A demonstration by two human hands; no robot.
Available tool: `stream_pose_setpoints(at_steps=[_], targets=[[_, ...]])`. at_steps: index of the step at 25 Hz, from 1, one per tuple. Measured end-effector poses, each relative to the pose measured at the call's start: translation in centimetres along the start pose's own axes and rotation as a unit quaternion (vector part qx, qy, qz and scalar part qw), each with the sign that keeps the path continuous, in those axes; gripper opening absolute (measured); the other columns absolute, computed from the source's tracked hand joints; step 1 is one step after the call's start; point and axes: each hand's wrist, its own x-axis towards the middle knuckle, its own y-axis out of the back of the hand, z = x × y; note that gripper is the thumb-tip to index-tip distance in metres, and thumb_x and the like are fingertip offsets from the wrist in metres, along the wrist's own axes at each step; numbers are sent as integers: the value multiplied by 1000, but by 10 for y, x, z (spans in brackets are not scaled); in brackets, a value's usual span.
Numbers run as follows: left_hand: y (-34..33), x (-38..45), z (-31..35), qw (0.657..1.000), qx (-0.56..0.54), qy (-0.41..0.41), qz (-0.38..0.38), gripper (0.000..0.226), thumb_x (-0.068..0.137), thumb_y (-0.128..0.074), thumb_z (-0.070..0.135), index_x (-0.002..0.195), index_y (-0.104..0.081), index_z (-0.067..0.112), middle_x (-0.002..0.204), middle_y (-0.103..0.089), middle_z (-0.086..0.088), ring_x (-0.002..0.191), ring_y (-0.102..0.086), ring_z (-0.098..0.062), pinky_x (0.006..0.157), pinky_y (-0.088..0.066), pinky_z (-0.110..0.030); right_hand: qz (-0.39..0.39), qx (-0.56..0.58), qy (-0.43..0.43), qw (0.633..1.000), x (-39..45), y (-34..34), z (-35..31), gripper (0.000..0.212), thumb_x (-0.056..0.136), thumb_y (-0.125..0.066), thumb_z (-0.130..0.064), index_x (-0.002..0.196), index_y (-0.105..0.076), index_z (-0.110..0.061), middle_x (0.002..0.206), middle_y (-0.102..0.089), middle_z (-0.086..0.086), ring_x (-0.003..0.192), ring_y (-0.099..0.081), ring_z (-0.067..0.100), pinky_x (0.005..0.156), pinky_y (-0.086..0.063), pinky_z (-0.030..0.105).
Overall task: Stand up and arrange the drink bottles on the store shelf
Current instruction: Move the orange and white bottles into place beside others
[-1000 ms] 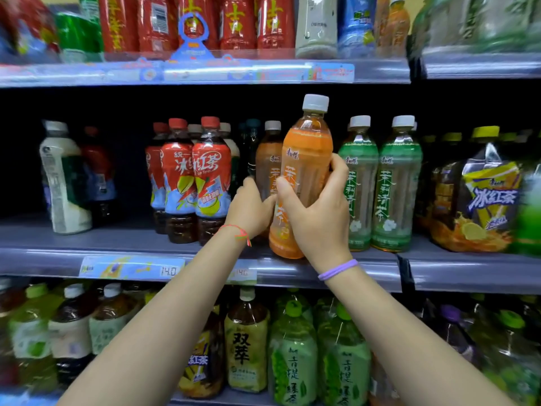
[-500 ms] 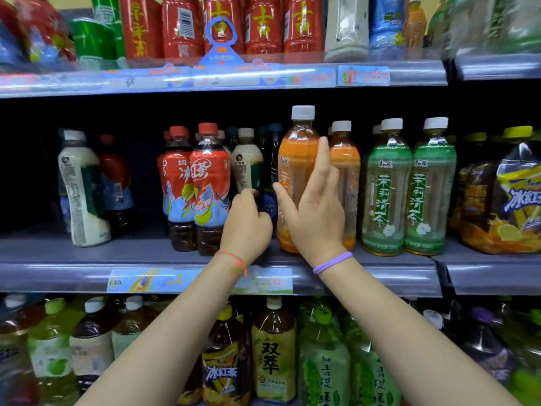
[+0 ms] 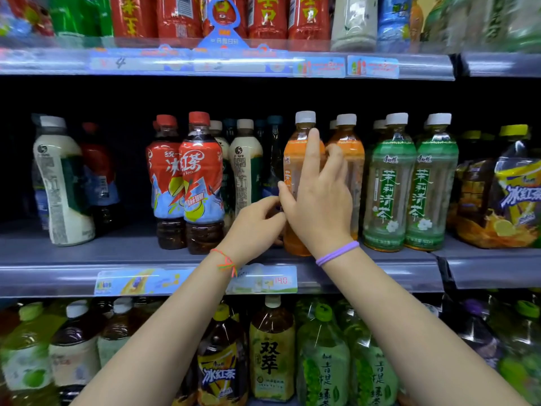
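Note:
An orange tea bottle (image 3: 293,159) with a white cap stands upright at the front of the middle shelf (image 3: 380,271). A second orange bottle (image 3: 352,159) stands just to its right. My right hand (image 3: 317,200) lies flat against the front bottle, fingers spread and pointing up, thumb at its left side. My left hand (image 3: 254,224) is loosely curled by the bottle's lower left, with nothing visibly held. Two green jasmine tea bottles (image 3: 389,186) stand upright to the right.
Red iced tea bottles (image 3: 202,177) and white bottles (image 3: 246,171) stand left of my hands, with a dark gap beyond them and another white bottle (image 3: 61,183) at far left. Large yellow-labelled bottles (image 3: 512,194) fill the right. The upper shelf (image 3: 424,65) and the lower shelf are full of bottles.
The orange bottle went from held in my right hand to standing on the shelf. My right hand's grip opened into spread fingers. My view shifted left, so the shelf slid right.

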Motion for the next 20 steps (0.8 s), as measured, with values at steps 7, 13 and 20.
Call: stream_pose_setpoints(at_steps=[7, 13, 20], targets=[[-2, -5, -8, 870, 328, -235, 283, 27, 83, -64, 18, 109, -69, 11, 118, -64, -15, 111, -57, -36, 91, -46, -45, 109, -1, 179, 978, -9, -2, 5, 38, 88, -54, -15, 123, -65, -5, 136, -57, 22, 133, -37, 34, 114, -29, 49], [45, 2, -28, 826, 383, -47, 411, 115, 66, -83, 46, 155, -20, 14, 149, -39, -21, 134, -40, -42, 101, -40, -55, -41, 200, 202, 958, -22, -12, -20, 18, 85, -52, -10, 92, -66, 0, 99, -61, 17, 98, -57, 36, 91, -47, 48], [63, -5, -32, 876, 261, -100, 392, 102, 74, -71, 15, 158, -15, 7, 141, -40, -18, 123, -45, -37, 104, -41, -45, -271, 193, 181, 925, -46, -20, -38, 20, 96, -46, -32, 103, -57, -16, 96, -52, 3, 87, -58, 29, 65, -50, 44]])
